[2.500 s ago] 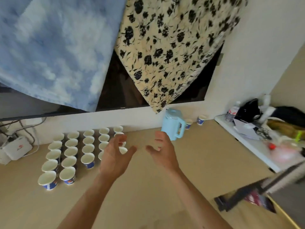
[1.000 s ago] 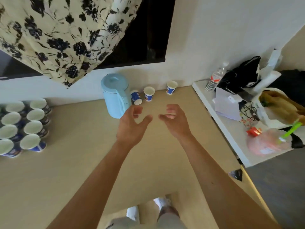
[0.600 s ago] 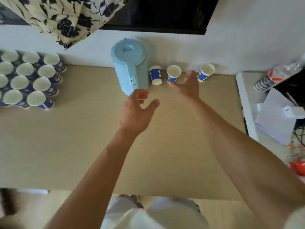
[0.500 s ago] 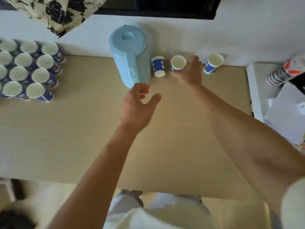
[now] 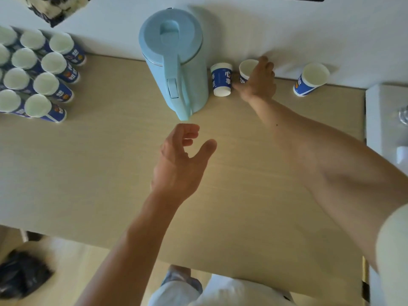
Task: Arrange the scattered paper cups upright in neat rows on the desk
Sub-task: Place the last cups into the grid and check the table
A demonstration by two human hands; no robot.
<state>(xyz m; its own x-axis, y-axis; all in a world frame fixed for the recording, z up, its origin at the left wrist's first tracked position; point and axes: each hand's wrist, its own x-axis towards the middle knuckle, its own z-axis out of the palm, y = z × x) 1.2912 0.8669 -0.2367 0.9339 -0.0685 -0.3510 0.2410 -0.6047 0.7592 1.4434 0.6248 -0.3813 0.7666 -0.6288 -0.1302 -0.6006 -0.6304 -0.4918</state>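
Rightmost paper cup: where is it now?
Head view, right side: the rightmost paper cup stands at the desk's back edge by the wall, right of the right hand and its gripped cup.

Desk (image 5: 242, 195): pale beige wood, fine grain streaks running left to right.
Jug (image 5: 176, 51): pale sky blue all over, lid and handle the same shade; a thin silvery band under the lid.
Rowed cups (image 5: 46, 83), far left: white inside; blue sides with white characters and a small orange mark.
Upturned cup (image 5: 221, 79), just right of the jug: blue band with white characters, white at both ends.
Middle cup (image 5: 245, 70): white inside, blue side with white print.
Right cup (image 5: 310, 79): white inside, blue side, orange spot, white base rim.
Wall (image 5: 287, 25): plain white.
Cloth (image 5: 55, 7), far left corner: cream with black blotches.
Side table (image 5: 384, 120), right: white.
Sleeve (image 5: 393, 250), near right: white.
Floor (image 5: 88, 272): pale yellowish wood.
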